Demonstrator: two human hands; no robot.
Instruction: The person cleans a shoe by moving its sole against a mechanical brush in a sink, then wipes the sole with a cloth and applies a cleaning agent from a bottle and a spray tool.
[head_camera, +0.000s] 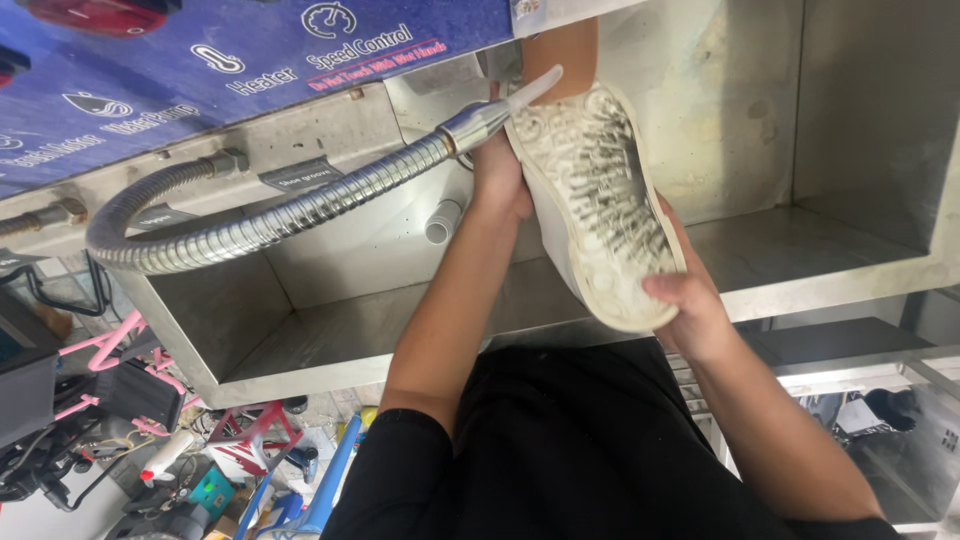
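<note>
We grip the dirty white rubber-soled shoe (598, 190) with our right hand (690, 305) and left hand (497, 180), fingers wrapped around it, beside the ribbed chrome flexible hose (280, 215) over the steel sink (760, 255).

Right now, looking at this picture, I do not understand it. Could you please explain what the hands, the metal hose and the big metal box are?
There is only one picture, taken by a camera worn on the person's head and looking down, so the black shirt and both arms appear at the bottom. The big box is a stainless steel basin, a kind of washing station, with a blue control panel above it. A flexible metal hose bends from the left and ends in a nozzle. The left hand is up by the nozzle. The right hand holds a whitish shoe by one end, its dirty sole turned up toward the camera. The nozzle points at that sole.
</note>
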